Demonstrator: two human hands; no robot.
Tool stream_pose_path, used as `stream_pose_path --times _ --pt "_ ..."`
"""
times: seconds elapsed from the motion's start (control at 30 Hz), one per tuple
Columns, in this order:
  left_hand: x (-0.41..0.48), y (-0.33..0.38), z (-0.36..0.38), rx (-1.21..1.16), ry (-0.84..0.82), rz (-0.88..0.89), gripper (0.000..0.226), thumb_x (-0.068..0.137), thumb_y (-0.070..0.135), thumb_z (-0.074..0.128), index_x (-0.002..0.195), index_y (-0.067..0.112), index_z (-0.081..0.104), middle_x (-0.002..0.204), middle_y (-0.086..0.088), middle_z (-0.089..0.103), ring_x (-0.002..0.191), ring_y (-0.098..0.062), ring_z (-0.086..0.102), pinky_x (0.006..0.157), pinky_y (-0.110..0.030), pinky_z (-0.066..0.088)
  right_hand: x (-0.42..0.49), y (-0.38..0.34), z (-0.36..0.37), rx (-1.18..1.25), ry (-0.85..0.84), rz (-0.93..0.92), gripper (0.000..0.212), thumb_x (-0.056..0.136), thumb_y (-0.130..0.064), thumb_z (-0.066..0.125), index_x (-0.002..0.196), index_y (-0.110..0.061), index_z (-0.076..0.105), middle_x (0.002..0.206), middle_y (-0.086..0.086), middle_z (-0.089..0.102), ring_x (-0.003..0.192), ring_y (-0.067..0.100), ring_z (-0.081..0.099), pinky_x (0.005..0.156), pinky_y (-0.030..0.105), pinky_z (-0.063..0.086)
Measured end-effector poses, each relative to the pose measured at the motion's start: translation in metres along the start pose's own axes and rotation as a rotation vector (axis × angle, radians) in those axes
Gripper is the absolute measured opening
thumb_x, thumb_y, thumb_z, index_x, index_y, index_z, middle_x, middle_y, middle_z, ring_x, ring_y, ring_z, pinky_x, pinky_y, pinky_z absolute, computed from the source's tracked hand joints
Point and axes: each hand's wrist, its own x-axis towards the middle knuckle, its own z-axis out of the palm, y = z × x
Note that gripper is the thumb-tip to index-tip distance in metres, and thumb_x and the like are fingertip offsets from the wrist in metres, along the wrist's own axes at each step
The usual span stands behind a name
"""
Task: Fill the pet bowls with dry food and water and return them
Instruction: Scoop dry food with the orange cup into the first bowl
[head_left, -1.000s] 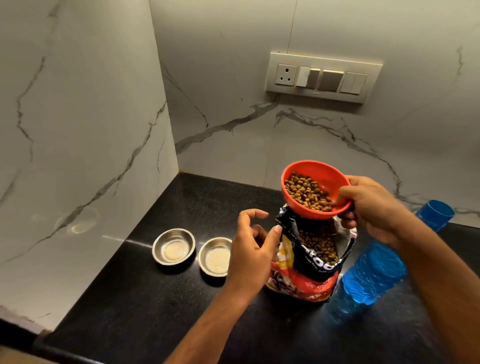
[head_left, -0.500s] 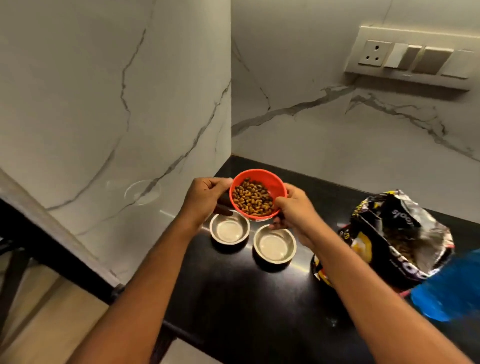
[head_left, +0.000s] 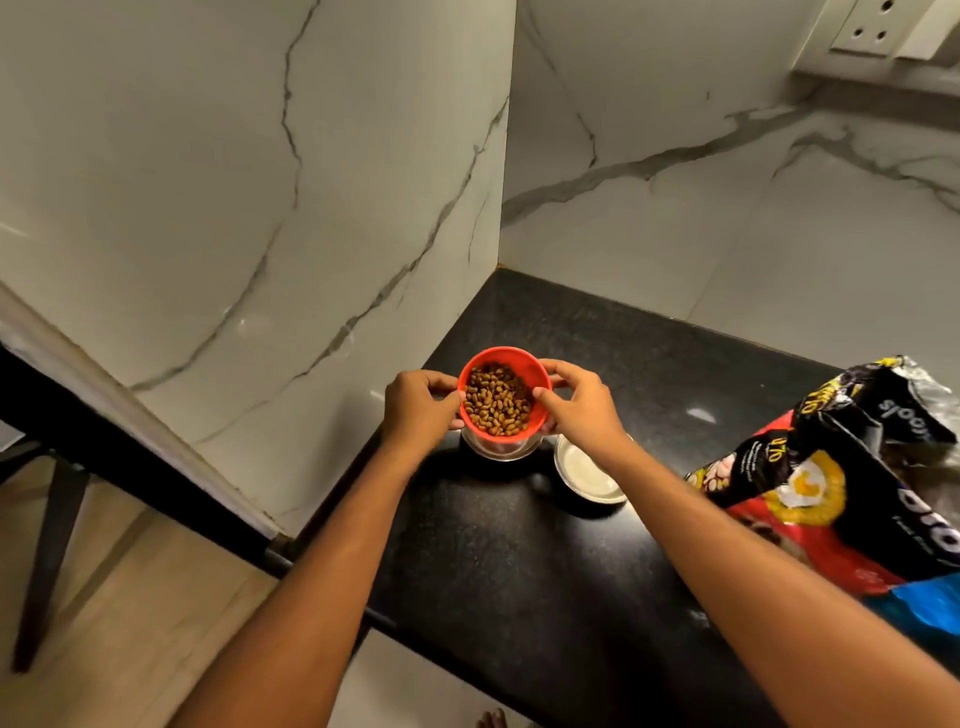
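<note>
Grip: left hand (head_left: 420, 410) and right hand (head_left: 577, 411) clamp the red cup (head_left: 500, 354) over one steel bowl (head_left: 500, 453); tilting low and slowly should contain kibble (head_left: 496, 401).

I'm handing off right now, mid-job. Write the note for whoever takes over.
Hands: the left hand and right hand both grip the orange bowl, which is full of kibble.
Things: the orange bowl is held over the left steel bowl. The right steel bowl looks empty. The food bag stands open on the counter, with the blue bottle partly seen beside it.
Done: kibble scooped.
Left: pour kibble, add water, return bowls.
</note>
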Motion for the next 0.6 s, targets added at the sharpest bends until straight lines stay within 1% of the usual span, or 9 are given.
stream_pose_path --times 0.07,0.1,0.17,0.2,0.3,0.33,0.4,0.47,0.6 --pt "0.002 -0.007 0.004 0.041 0.021 0.03 0.01 0.08 0.005 0.072 0.089 0.007 0.074 0.083 -0.005 0.072 0.063 -0.021 0.072 0.063 -0.042 0.062 0.003 0.008 0.002 -0.021 0.028 -0.031 0.038 0.086 -0.006 0.068 0.119 -0.024 0.068 0.108 -0.003 0.071 0.096 0.016 0.069 0.078 0.044 0.059" --pt "0.002 -0.009 0.005 0.058 0.037 0.048 0.01 0.079 0.007 0.073 0.088 0.01 0.074 0.084 -0.002 0.072 0.063 -0.02 0.072 0.063 -0.042 0.062 0.004 0.01 0.003 -0.018 0.037 -0.036 0.04 0.084 -0.005 0.07 0.119 -0.025 0.069 0.109 -0.005 0.071 0.101 0.014 0.068 0.08 0.043 0.059" --pt "0.004 -0.017 0.008 0.08 0.067 0.075 0.01 0.076 0.013 0.074 0.084 0.019 0.075 0.085 0.002 0.073 0.067 -0.019 0.072 0.066 -0.043 0.061 0.005 0.016 0.004 0.026 0.051 -0.016 0.043 0.083 -0.001 0.071 0.119 -0.024 0.069 0.112 -0.002 0.072 0.1 0.016 0.069 0.072 0.041 0.062" --pt "0.005 -0.021 0.01 0.088 0.076 0.084 0.01 0.075 0.015 0.074 0.083 0.021 0.075 0.085 0.002 0.074 0.069 -0.02 0.072 0.067 -0.043 0.061 0.006 0.018 0.005 0.044 0.055 -0.01 0.043 0.082 0.001 0.071 0.118 -0.023 0.07 0.113 -0.001 0.072 0.1 0.017 0.069 0.071 0.041 0.062" --pt "0.005 -0.027 0.014 0.103 0.089 0.125 0.012 0.075 0.015 0.073 0.087 0.018 0.075 0.087 0.0 0.075 0.072 -0.021 0.072 0.07 -0.043 0.061 0.012 0.027 0.007 0.068 0.077 -0.027 0.045 0.078 0.001 0.074 0.115 -0.025 0.072 0.113 -0.005 0.072 0.107 0.013 0.067 0.088 0.047 0.057" --pt "0.004 -0.026 0.014 0.102 0.095 0.138 0.012 0.076 0.014 0.073 0.088 0.016 0.074 0.089 -0.001 0.075 0.073 -0.02 0.072 0.07 -0.042 0.061 0.013 0.029 0.008 0.077 0.078 -0.03 0.045 0.077 0.001 0.074 0.114 -0.025 0.072 0.114 -0.007 0.072 0.109 0.011 0.066 0.091 0.047 0.055" --pt "0.003 -0.026 0.015 0.11 0.109 0.162 0.013 0.078 0.011 0.073 0.09 0.012 0.074 0.092 -0.004 0.074 0.077 -0.019 0.071 0.072 -0.036 0.06 0.014 0.031 0.01 0.095 0.087 -0.027 0.045 0.077 0.001 0.074 0.114 -0.024 0.072 0.115 -0.008 0.071 0.112 0.011 0.064 0.093 0.048 0.054" --pt "0.002 -0.025 0.015 0.13 0.123 0.189 0.013 0.079 0.01 0.072 0.092 0.009 0.073 0.095 -0.005 0.073 0.08 -0.017 0.069 0.071 -0.027 0.056 0.015 0.034 0.012 0.125 0.091 -0.035 0.044 0.078 0.001 0.074 0.115 -0.023 0.071 0.116 -0.008 0.07 0.113 0.012 0.064 0.093 0.048 0.054" --pt "0.0 -0.026 0.015 0.106 0.15 0.25 0.012 0.075 0.002 0.073 0.085 0.008 0.072 0.092 -0.004 0.07 0.077 -0.015 0.067 0.066 -0.015 0.051 0.014 0.035 0.013 0.195 0.1 -0.059 0.041 0.08 0.001 0.073 0.114 -0.023 0.071 0.115 -0.006 0.071 0.114 0.012 0.064 0.094 0.046 0.054"
